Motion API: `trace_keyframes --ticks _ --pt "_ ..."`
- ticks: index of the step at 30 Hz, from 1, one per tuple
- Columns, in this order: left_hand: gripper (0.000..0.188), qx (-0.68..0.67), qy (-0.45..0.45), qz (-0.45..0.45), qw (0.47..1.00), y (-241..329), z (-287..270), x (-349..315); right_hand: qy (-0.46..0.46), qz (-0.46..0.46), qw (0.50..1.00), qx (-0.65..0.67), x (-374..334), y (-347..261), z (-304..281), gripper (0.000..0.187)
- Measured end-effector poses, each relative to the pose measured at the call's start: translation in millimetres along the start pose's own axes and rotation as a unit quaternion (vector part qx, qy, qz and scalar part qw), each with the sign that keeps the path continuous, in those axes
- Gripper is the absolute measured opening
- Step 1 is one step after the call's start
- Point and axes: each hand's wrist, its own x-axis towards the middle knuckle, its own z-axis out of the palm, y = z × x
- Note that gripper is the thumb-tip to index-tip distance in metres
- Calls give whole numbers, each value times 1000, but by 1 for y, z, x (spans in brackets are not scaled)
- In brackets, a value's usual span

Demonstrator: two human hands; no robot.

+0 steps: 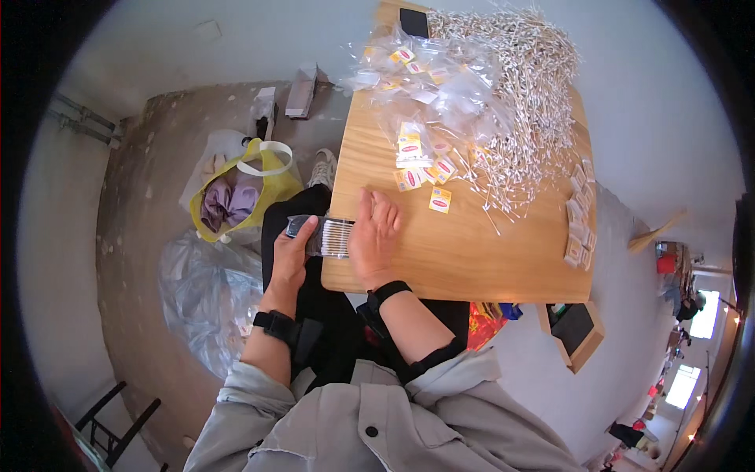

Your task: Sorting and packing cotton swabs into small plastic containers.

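Sitting on the floor well to the left of the left hand, a yellow bag (277,186) is holding purple cloth (228,200), while a crumpled clear plastic bag (206,293) is spreading over the floor nearer the wearer. The left hand (291,253) is pinching a flat clear packet (314,245) near its left end, its thumb lying along the top face. Inside that packet, just to the right of the left thumb, a row of white cotton swabs (337,237) is lying side by side. The right hand (375,236) is standing at the packet's right end, its fingers partly curling; whether it is touching or gripping the swabs I cannot tell, as its inner side is mostly hiding. Beyond the right hand, a yellow-and-white card (440,200) is lying alone on the wooden table (472,266), and more such cards and clear bags (464,98) are crowding farther away. To their right, a large heap of loose swabs (541,82) is covering the far side. Well to the right of the right hand, small clear boxes (579,228) are lining the table's edge.
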Motion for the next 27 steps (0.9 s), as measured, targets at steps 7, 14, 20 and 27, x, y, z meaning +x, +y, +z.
trace_keyframes --ticks 7,14,20,27 --pt "20 26 10 45 999 -2 -3 -2 -27 27 997 66 0 -11 3 45" --pt "23 27 0 71 997 -12 -5 2 46 209 908 359 -39 5 -9 33" --pt "23 22 6 71 997 -10 -6 -1 22 233 827 511 -41 -21 -5 37" --pt "16 24 -4 95 995 -10 -5 -1 43 209 868 449 -46 -33 10 40"
